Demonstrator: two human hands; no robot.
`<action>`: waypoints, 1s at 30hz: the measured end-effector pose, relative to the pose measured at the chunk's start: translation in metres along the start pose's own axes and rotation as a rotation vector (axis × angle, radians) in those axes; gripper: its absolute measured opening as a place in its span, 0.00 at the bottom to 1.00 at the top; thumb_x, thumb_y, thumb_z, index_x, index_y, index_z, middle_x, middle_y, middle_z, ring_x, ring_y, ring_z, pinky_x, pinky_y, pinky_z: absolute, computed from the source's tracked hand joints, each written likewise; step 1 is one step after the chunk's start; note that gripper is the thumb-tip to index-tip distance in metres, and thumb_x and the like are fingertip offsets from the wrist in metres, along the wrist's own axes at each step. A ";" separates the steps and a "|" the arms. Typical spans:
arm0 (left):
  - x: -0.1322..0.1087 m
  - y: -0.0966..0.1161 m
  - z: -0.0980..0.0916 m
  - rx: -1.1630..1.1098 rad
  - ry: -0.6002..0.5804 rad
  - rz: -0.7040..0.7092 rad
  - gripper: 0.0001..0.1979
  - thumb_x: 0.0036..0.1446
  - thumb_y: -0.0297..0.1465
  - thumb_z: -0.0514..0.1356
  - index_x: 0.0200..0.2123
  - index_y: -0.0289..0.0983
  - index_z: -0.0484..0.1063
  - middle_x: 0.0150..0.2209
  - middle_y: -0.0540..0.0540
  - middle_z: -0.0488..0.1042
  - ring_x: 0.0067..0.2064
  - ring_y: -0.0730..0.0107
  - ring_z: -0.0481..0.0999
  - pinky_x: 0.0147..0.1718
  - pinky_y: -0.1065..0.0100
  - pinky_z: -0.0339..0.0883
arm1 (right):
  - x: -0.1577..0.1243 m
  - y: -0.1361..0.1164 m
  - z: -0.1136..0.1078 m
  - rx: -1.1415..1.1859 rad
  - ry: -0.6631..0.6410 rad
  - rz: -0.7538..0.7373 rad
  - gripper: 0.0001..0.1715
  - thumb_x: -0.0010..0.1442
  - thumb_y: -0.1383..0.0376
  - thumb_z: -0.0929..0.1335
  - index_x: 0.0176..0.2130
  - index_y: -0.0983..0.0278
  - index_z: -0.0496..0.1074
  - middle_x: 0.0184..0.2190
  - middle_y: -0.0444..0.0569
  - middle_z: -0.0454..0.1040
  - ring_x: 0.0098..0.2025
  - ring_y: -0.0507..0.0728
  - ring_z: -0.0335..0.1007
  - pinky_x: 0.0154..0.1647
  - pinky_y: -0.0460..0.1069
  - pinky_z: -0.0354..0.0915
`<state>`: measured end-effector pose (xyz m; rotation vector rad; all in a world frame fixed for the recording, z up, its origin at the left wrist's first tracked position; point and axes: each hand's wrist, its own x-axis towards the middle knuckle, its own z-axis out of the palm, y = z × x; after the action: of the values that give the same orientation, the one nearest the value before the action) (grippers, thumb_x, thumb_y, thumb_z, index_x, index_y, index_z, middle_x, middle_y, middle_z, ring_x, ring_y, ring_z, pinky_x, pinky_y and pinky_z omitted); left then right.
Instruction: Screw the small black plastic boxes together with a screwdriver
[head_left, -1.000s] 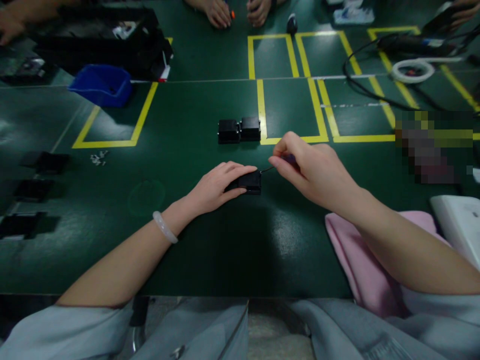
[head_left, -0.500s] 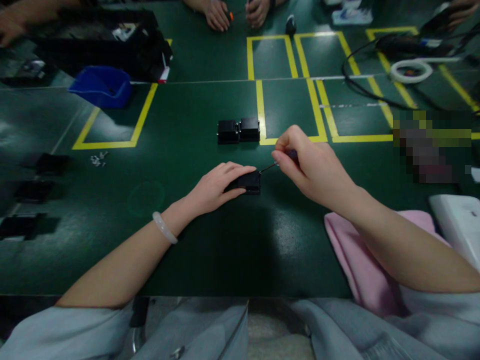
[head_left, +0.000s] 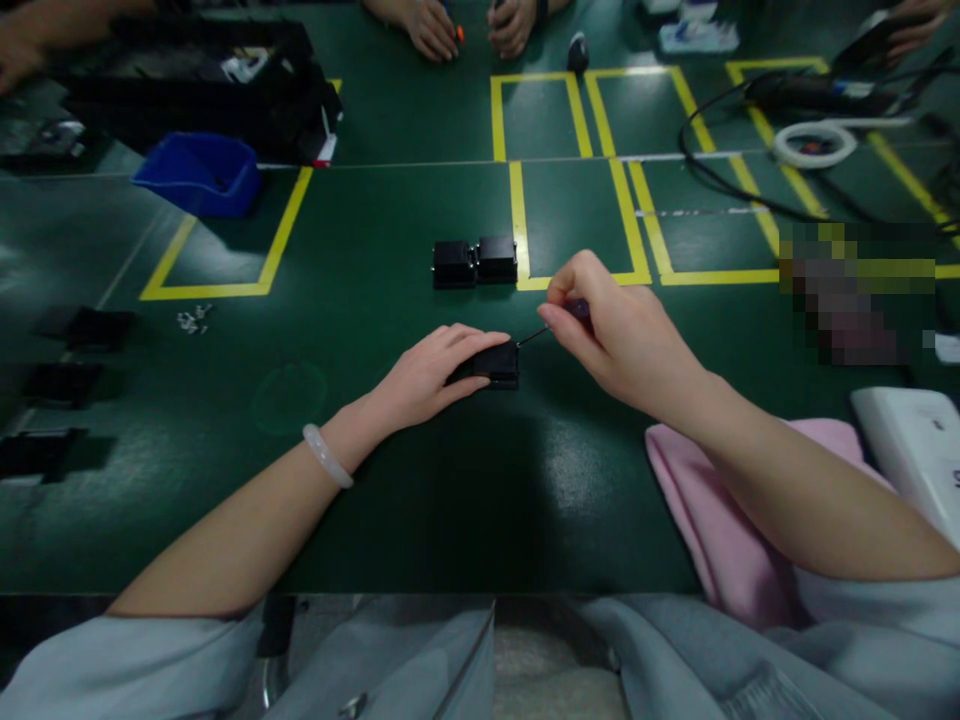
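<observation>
On the green table my left hand [head_left: 439, 375] grips a small black box [head_left: 498, 365], thumb along its near side and fingers across its top and far side. My right hand [head_left: 611, 320] is closed around the dark handle of a screwdriver [head_left: 534, 336]. Its thin shaft slants down to the left, and the tip meets the right end of the box, at what looks like a small screw. Two similar black boxes [head_left: 453, 264] with small shiny screws at their ends stand side by side just beyond.
Loose screws [head_left: 195, 320] lie at the left, near a blue bin [head_left: 201, 172] and several dark parts [head_left: 64, 385]. At right are a pink cloth [head_left: 690, 470] under my forearm, a white device [head_left: 911, 440] and a black cable [head_left: 686, 150]. Another person's hands [head_left: 435, 30] are across the table.
Both hands keep their places on the box and screwdriver. The right hand's grip has turned slightly, showing more of the handle. The whole view has shifted a little.
</observation>
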<state>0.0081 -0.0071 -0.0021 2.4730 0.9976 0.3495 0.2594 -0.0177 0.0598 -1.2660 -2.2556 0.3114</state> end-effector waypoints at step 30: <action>0.000 0.001 -0.001 0.001 0.001 0.003 0.24 0.69 0.34 0.55 0.66 0.42 0.58 0.58 0.41 0.67 0.58 0.57 0.68 0.56 0.56 0.64 | 0.001 0.001 0.000 0.035 0.017 -0.012 0.09 0.65 0.64 0.60 0.46 0.63 0.62 0.31 0.44 0.70 0.29 0.51 0.66 0.29 0.47 0.57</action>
<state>0.0087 -0.0076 -0.0010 2.4753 0.9942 0.3510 0.2600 -0.0167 0.0597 -1.2317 -2.2329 0.3325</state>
